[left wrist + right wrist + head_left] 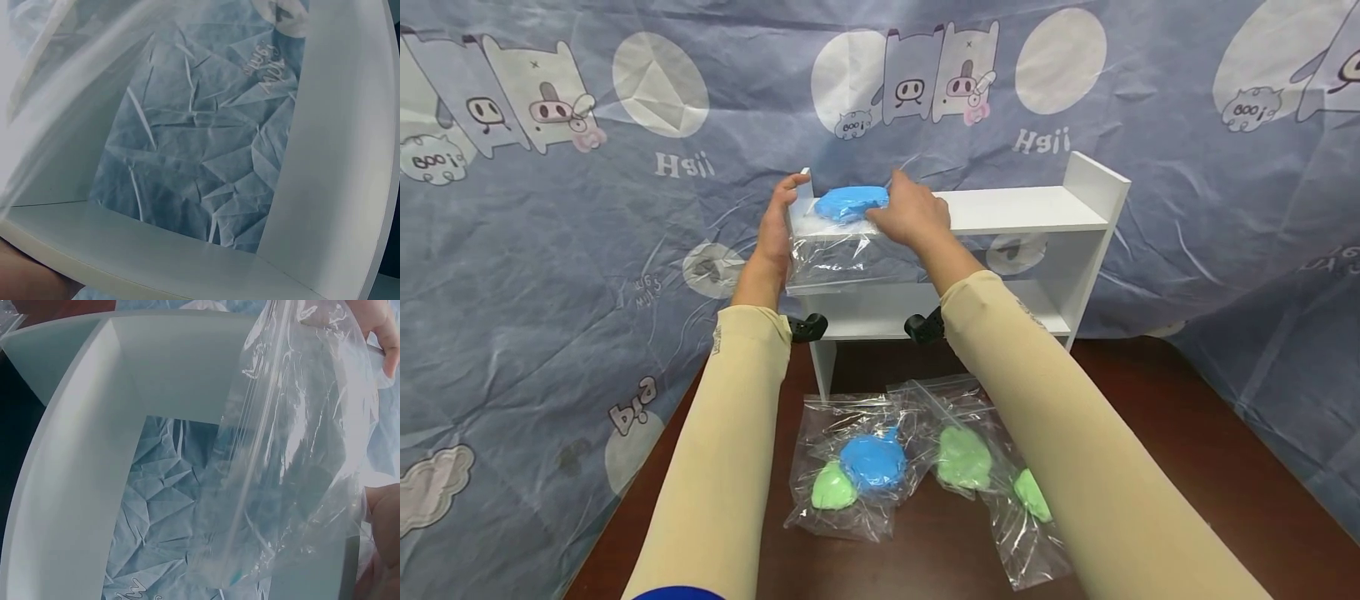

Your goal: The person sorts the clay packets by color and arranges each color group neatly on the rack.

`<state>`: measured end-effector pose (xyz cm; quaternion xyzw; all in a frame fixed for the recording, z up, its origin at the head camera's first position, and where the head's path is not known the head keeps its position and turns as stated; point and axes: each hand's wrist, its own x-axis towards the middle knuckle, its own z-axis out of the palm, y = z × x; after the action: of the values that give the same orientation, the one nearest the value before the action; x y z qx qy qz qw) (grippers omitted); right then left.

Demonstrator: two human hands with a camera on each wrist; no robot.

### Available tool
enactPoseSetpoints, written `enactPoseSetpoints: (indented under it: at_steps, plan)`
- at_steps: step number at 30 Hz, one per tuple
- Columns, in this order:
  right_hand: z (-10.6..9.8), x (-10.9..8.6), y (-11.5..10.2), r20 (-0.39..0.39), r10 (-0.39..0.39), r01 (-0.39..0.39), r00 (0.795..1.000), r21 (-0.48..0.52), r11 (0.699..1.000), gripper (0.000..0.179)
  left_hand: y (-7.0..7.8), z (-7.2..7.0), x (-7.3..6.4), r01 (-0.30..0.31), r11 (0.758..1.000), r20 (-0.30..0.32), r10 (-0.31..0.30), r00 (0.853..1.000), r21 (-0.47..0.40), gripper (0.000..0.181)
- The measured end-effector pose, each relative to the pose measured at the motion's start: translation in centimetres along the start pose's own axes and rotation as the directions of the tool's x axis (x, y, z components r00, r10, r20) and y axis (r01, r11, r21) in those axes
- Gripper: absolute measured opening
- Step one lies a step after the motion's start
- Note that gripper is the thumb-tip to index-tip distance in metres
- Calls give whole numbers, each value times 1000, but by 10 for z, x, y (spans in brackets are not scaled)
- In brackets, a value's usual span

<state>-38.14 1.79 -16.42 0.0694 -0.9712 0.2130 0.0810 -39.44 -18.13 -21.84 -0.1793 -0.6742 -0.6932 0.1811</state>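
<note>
A clear zip bag [835, 262] with a flat blue lump [850, 202] lies on the top of a white shelf unit [1015, 207], at its left end. The bag's loose part hangs over the front edge. My right hand [917, 212] holds the lump's right end, thumb in front and fingers behind. My left hand [775, 229] is at the left side panel, beside the bag, its fingers reaching up and over the edge. In the right wrist view the hanging bag [294, 425] covers part of the shelf opening; the left thumb's contact is hidden.
On the dark brown table [940, 550] below lie several clear bags: one holds a blue lump [872, 460] and a green lump [833, 486], others green lumps [964, 458]. A printed grey-blue cloth [550, 250] hangs behind the shelf.
</note>
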Motion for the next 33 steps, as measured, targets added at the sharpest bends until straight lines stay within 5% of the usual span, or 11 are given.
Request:
enactPoseSetpoints:
  at_steps: [9,16,26,33]
  plan:
    - [-4,2,4,82,-60,61,995,-15,998,68,1,-1,1,-18,999,10,18,1000,48,58]
    - [-2,1,6,72,-100,103,992,-34,994,64,0,1,3,-18,999,27,19,999,-37,56]
    - [8,-3,8,-116,-156,164,981,61,985,59,2,1,0,-31,999,8,31,999,-31,55]
    - [13,-13,15,-319,-218,302,922,241,923,49,-1,-2,1,-13,999,1,13,1000,-48,51]
